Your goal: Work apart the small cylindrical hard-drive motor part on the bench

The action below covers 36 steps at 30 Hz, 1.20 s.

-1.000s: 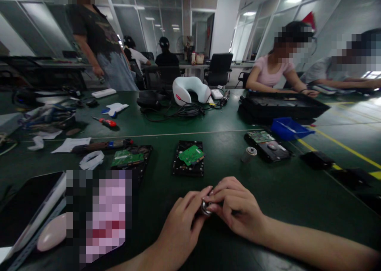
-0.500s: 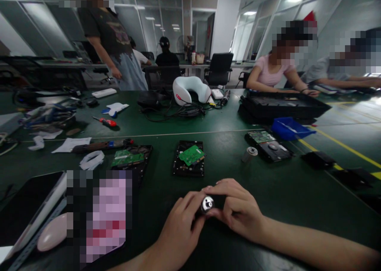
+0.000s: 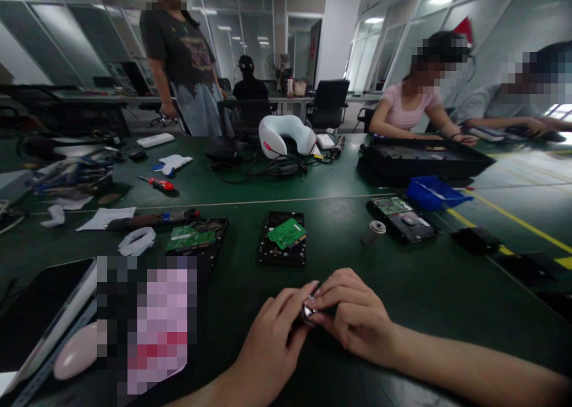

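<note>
Between my two hands is a small shiny metal cylinder, its end facing up and partly covered by fingers. My left hand wraps round its left side. My right hand pinches at its top from the right, thumb and fingertips on the metal. Beyond my hands lies a black hard drive with a green circuit board on it. A second metal cylinder stands to the right, near another hard drive.
At left are a drive with a green board, an electric screwdriver, a red screwdriver and a pinkish oval object. Farther back are a neck pillow, a blue tray and a black case. People are across the table.
My right fingertips have moved left onto the top of the metal cylinder, covering more of it. A standing person in the back has moved right.
</note>
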Tool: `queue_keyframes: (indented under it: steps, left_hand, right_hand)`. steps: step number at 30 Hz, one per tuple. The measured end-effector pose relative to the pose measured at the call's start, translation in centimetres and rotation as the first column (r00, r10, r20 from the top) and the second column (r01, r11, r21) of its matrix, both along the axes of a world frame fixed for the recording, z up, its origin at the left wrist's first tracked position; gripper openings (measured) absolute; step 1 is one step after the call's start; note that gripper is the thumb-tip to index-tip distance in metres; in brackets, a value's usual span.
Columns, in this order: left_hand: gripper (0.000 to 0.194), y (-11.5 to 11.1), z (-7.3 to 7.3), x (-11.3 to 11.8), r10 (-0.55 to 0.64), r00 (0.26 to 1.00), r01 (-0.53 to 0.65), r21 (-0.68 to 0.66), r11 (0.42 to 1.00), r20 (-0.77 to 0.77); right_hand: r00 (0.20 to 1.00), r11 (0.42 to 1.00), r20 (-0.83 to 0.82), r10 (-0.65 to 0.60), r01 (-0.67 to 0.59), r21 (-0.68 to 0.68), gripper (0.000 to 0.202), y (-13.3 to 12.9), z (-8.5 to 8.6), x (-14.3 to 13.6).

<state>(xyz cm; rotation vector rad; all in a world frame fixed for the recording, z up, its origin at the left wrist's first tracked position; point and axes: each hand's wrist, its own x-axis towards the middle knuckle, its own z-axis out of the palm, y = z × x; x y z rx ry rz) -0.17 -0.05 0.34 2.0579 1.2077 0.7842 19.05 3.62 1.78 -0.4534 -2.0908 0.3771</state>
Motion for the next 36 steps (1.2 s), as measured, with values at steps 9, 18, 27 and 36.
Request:
queue_keyframes:
  steps: [9, 18, 27, 36]
  left_hand:
    - [0.073, 0.2, -0.9, -0.2, -0.022, 0.999, 0.023, 0.024, 0.999, -0.043]
    - [0.068, 0.3, -0.8, -0.2, -0.027, 0.999, 0.028, 0.023, 0.999, -0.043]
    - [0.055, 0.4, -0.6, -0.2, 0.054, 0.996, -0.054, 0.002, 0.999, -0.071]
    - [0.048, 0.5, -0.8, -0.2, 0.100, 0.994, -0.097, 0.043, 0.994, -0.054]
  right_hand:
    - [1.000, 1.000, 0.004, 0.025, -0.025, -0.011, 0.032, 0.0, -0.6, 0.4]
    - [0.996, 0.999, -0.083, 0.006, -0.010, -0.050, 0.030, -0.2, 0.8, 0.3]
    - [0.980, 0.956, 0.009, -0.197, 0.194, -0.221, 0.032, 1.6, -0.8, 0.5]
    - [0.947, 0.949, 0.249, -0.201, 0.251, -0.190, 0.026, 1.8, -2.0, 0.6]
